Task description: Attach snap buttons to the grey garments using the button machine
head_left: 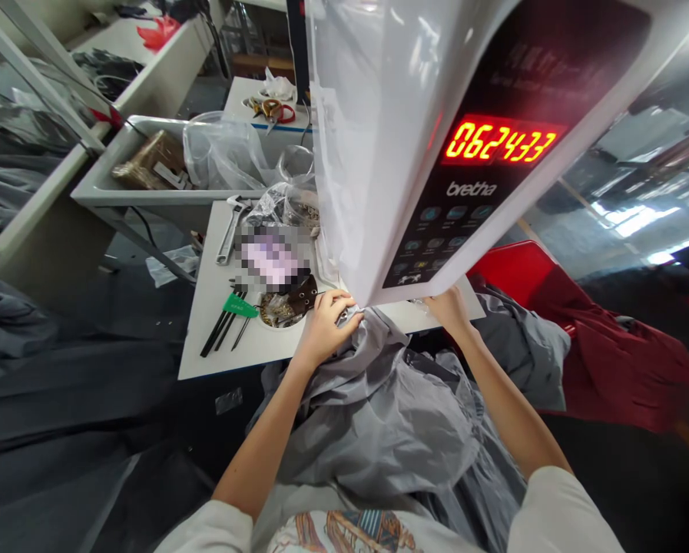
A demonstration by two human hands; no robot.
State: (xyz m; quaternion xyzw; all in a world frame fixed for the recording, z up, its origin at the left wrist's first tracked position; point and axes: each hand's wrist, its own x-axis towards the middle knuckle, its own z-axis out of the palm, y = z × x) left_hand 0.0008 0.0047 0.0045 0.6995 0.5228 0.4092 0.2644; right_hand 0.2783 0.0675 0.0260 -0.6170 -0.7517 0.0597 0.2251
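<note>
My left hand (329, 326) is closed on a bunched edge of thin grey fabric (387, 430), at the near lower corner of a tall white machine (361, 169). The fabric hangs from there over my lap in loose folds. On the machine's dark panel (436, 230), red digits read 062433 above the word "bretha". My right hand (448, 309) rests at the white tabletop's right side, beside something small and shiny. The machine's housing covers its fingertips, so its grip is hidden. What lies beneath the machine head is also out of sight.
Left on the tabletop (197, 349) lie an adjustable wrench (229, 234), hex keys in a green holder (239, 306), a recess of small metal parts (278, 311) and a blurred pinkish item (272, 257). Behind stands a grey trough (142, 196) with plastic bags. Red cloth (626, 369) drapes at right.
</note>
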